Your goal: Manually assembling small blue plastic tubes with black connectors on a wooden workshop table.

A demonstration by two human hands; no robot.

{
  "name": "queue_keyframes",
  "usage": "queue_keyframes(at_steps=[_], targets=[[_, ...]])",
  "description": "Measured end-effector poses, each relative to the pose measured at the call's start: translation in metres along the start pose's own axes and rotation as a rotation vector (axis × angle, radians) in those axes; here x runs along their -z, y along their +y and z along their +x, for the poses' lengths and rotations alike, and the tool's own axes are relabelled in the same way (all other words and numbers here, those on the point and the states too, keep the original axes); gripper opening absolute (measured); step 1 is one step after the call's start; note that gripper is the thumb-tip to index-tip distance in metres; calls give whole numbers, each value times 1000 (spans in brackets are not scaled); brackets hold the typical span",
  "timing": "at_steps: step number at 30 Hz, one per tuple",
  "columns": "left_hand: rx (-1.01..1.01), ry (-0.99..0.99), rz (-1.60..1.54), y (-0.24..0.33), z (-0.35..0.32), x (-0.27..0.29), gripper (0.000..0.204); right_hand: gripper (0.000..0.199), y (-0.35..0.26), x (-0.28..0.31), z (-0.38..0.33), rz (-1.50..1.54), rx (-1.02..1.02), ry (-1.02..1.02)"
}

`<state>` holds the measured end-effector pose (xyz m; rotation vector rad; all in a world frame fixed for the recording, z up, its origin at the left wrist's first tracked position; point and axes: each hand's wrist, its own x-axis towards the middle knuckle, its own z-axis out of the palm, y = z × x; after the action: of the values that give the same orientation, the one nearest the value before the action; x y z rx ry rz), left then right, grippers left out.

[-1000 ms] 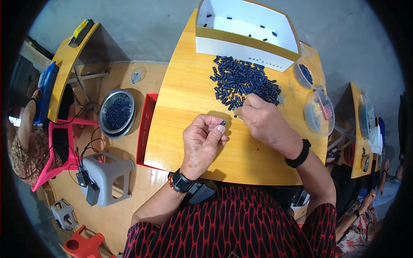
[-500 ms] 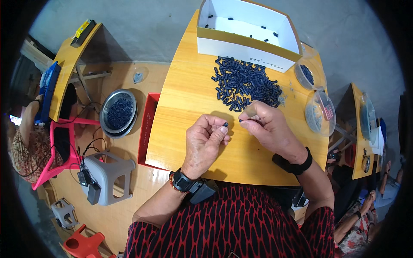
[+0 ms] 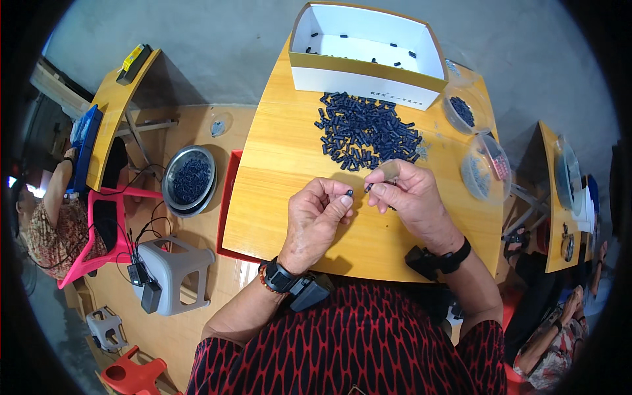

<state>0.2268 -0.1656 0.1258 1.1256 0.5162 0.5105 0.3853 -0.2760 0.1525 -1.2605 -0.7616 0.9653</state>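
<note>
Left hand pinching a small dark plastic piece at thumb and forefinger tip; right hand closed narrowly on a second tiny piece, just at 3 o'clock of the first, above the yellow wooden table. Best done slowly: keep both tips steady, line the ends up squarely, press straight together without twisting; pile of dark pieces near at 12 o'clock. Shape of either piece too small to make out; right palm turned away.
</note>
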Motion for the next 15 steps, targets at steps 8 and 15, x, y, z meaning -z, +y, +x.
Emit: queue_keyframes(at_steps=[8, 15], targets=[[34, -83, -24, -2, -2, -12, 10, 12, 1, 1, -6, -153, 131, 1], [46, -96, -110, -6, -3, -13, 13, 8, -2, -4, -7, -321, 246, 23]])
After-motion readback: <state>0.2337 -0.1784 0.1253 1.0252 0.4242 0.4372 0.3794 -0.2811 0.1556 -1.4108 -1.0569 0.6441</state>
